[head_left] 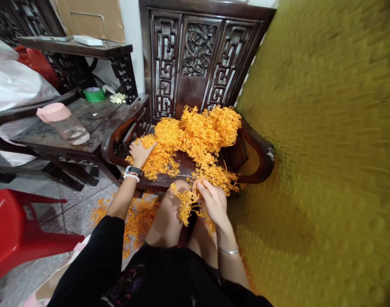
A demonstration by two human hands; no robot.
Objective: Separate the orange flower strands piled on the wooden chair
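A large heap of curly orange plastic-looking sprigs covers much of the carved wooden chair in front of me. My left hand lies with fingers spread on the left side of the heap, holding nothing I can see. Over my knees, my right hand pinches an orange sprig, whose frilly end hangs to the left of my fingers. More sprigs spill over the seat's front right, just behind that hand.
Orange pieces litter the tiled floor. On the left, a side table bears a pink-lidded bottle and green tape. A red plastic stool stands lower left. A yellow-green textured surface rises along the right.
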